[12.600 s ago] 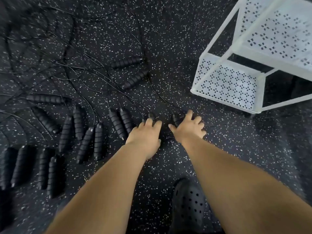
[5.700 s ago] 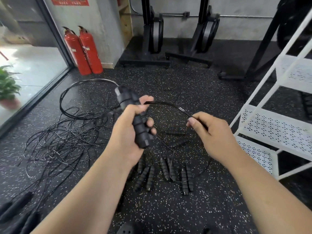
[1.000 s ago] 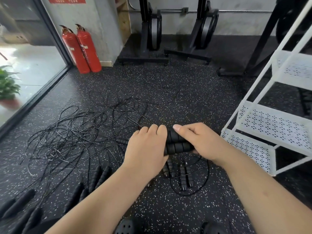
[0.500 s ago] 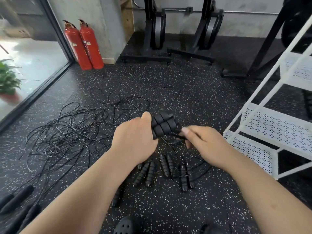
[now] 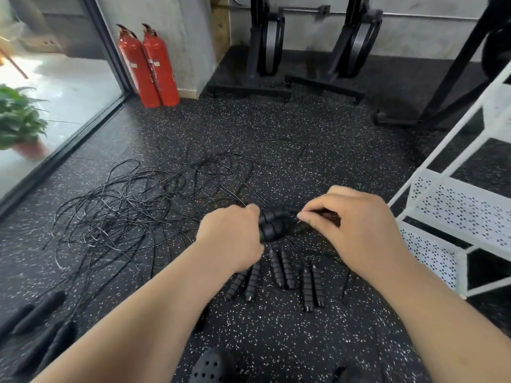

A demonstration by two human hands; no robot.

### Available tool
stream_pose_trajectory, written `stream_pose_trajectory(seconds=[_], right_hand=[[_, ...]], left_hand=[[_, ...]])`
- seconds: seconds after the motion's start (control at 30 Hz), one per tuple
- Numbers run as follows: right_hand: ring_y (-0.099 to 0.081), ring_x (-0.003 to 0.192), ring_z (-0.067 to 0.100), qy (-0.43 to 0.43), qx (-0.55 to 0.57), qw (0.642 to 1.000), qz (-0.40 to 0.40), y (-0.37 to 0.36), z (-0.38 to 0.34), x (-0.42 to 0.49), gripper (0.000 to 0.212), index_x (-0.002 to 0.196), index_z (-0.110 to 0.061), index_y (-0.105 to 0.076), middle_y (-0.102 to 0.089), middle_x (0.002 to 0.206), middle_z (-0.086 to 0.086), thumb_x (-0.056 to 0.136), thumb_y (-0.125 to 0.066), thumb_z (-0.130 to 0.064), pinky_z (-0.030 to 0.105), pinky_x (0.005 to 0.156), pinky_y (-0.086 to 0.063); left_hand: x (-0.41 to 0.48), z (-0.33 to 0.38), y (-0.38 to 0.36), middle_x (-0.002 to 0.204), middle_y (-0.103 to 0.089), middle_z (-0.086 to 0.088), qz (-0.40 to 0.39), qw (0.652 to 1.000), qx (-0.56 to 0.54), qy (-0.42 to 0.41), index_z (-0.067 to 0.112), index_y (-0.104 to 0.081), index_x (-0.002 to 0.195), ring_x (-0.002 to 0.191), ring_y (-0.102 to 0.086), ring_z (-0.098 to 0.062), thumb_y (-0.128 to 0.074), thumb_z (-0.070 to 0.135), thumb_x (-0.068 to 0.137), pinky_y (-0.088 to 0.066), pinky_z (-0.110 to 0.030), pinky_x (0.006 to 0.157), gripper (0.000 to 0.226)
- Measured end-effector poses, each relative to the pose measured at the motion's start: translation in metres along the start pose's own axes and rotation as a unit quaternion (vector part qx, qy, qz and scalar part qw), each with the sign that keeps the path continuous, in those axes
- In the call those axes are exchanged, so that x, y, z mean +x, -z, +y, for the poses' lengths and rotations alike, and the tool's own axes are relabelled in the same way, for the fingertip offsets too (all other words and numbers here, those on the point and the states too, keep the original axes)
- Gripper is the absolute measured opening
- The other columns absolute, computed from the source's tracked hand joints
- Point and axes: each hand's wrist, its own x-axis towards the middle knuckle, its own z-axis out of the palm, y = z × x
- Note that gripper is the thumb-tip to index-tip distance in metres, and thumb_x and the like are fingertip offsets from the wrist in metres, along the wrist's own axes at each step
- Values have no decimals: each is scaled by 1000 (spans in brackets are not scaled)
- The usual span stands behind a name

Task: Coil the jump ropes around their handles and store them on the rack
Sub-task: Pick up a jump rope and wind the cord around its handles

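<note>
Black rubber floor (image 5: 276,341), flecked white, lies nearest me. On it three loose pairs of handles (image 5: 279,269) lie side by side, just below my hands. Above them my left hand (image 5: 232,239) grips the held pair of handles (image 5: 272,226), fingers curled round both, clear of the floor. My right hand (image 5: 356,233) pinches what I take to be the thin cord (image 5: 295,227) at the free end of that pair. It is dark against dark there, so I cannot be sure how the wrap sits.

Here are the risks as I judge them. If the pinch slackens, the springy cord could unwind in one go. Any trailing length may snag in the tangle of ropes (image 5: 143,205) lying beyond to the left and drag others along. A loose coil could also fall apart on the way to the white rack (image 5: 456,211) at my right.

Farthest off, two red fire extinguishers (image 5: 149,64) stand by the wall. Each carries a small pale label, too small to read. I find no brand or other writing anywhere.
</note>
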Motion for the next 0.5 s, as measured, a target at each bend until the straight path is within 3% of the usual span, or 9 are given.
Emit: stream_pose_trajectory(seconds=[0.17,0.3,0.5], right_hand=[[-70,94,-2,-89,137,980,-113,7,16,5,8,89,-41,-81,-75,92,-26,86,-87,-39,34,93,-58],[-73,89,3,-140,223,950,-167,17,31,6,5,84,-33,-83,-80,90,-14,85,-88,-34,36,94,-57],[-66,80,12,-208,408,874,-164,20,39,3,26,81,-20,-79,-73,83,1,80,-81,-45,36,86,-48]], left_hand=[[-15,34,-11,102,-66,2,0,986,35,-163,26,-50,122,92,-66,-31,-65,40,93,-49,-39,73,36],[-18,37,0,102,-62,8,36,972,17,-229,31,-42,108,94,-66,-24,-65,45,92,-54,-41,81,31],[-20,37,14,89,-52,15,89,963,-65,-245,34,-37,101,87,-61,-17,-66,48,87,-41,-34,72,35]])
